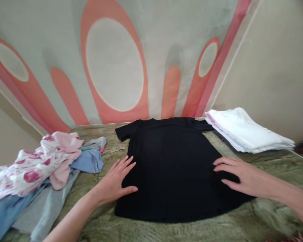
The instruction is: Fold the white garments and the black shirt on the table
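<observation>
My left forearm and right forearm come nearest, reaching in over the bench. My left grip is spread, fingers apart, at the left edge of the black T-shirt; my right grip is apart too, fingers slightly bent, over its right side. The shirt lies flat mid-bench, hem toward me. Left of it sits a rumpled heap of clothes; a folded stack, white on top, lies by the sleeve on my right.
</observation>
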The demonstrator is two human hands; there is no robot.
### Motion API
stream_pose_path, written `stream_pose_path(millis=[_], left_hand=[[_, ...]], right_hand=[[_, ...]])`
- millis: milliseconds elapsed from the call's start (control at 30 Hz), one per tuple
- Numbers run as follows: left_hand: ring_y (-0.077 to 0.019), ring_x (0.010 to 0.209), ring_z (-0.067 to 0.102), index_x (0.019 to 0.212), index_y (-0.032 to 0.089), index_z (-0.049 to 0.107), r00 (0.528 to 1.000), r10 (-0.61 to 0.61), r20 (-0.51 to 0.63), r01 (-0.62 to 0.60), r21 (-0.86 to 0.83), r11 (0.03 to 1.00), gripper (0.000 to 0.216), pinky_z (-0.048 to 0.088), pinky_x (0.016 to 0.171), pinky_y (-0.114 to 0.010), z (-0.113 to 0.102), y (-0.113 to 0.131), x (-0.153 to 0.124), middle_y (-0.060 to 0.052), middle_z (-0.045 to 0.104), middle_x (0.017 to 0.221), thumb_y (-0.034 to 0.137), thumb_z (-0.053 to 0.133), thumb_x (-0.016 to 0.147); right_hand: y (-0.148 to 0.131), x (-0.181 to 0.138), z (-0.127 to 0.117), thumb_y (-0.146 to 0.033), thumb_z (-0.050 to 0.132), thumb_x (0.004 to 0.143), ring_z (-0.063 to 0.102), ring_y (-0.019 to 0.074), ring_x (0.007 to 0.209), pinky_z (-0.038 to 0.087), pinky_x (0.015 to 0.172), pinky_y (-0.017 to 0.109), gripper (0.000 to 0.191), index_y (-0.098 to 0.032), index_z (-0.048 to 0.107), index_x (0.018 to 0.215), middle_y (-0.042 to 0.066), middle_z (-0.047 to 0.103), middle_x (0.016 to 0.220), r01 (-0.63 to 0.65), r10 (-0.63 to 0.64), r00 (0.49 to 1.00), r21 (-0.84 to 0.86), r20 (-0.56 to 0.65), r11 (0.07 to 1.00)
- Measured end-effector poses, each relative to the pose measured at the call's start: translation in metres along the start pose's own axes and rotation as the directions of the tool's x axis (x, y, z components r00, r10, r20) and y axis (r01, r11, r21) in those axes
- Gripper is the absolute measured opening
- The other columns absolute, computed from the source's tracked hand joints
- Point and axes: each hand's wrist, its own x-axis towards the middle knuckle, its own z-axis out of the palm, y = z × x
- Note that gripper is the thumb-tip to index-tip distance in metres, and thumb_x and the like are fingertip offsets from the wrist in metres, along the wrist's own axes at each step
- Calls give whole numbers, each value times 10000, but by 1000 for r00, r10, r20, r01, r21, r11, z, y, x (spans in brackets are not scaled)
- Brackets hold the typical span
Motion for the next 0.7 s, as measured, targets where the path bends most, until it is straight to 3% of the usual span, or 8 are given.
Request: stream_pose_path(millis=[100,167,233,300,333,433,533,700], left_hand=[[-268,1354,164,1430,271,155,998,58,-13,-58,-8,998,750,162,1091,-470,0,16,3,-46,162,1490,596,449,821],[-264,1352,177,1434,266,130,997,75,-19,-75,-1,997,737,169,1091,-466,2,22,4,-47,164,1490,574,438,839],[-264,1354,168,1436,257,114,996,85,-17,-84,18,996,724,171,1090,-463,5,24,5,-47,151,1492,555,425,854],[-263,1356,158,1437,251,108,995,99,-16,-99,37,994,704,170,1091,-458,7,22,6,-47,143,1493,534,412,868],[-262,1356,158,1437,251,107,994,107,-20,-107,44,993,693,171,1091,-455,8,21,6,-47,142,1493,524,406,875],[-262,1351,177,1436,259,111,992,124,-38,-122,55,991,681,181,1087,-455,9,18,7,-51,152,1490,514,406,879],[-267,1349,184,1436,261,115,991,127,-37,-125,53,991,707,186,1084,-468,9,18,8,-54,159,1489,532,427,863],[-274,1340,214,1427,272,175,991,125,-43,-124,33,992,702,195,1079,-485,9,16,11,-49,206,1479,556,443,843]], right_hand=[[-65,51,0,-248,519,809,499,214,1085,382,932,393,305,-258,611,1100,60,551,1189,236,-237,971,46,22,971],[-107,83,9,-212,494,826,474,202,1110,356,941,384,329,-243,587,1140,60,548,1212,419,-420,907,50,37,907],[-140,107,24,-220,484,837,447,198,1137,345,933,369,331,-226,574,1155,66,525,1254,589,-590,806,31,54,808],[-161,122,38,-245,470,852,425,208,1155,333,931,382,328,-226,561,1166,58,489,1300,676,-675,736,-13,60,736],[-167,126,43,-266,455,864,423,215,1152,334,921,388,317,-227,562,1160,54,474,1316,689,-687,724,-34,59,724],[-164,124,47,-343,434,883,446,222,1108,342,895,395,299,-224,588,1110,61,483,1298,664,-661,747,-47,72,746],[-138,98,34,-374,492,851,475,215,1068,333,911,388,314,-213,597,1099,76,541,1207,577,-576,812,26,97,817],[-68,6,6,-237,545,800,503,219,1042,354,910,396,296,-258,624,1085,71,549,1155,201,-214,972,134,95,971]])
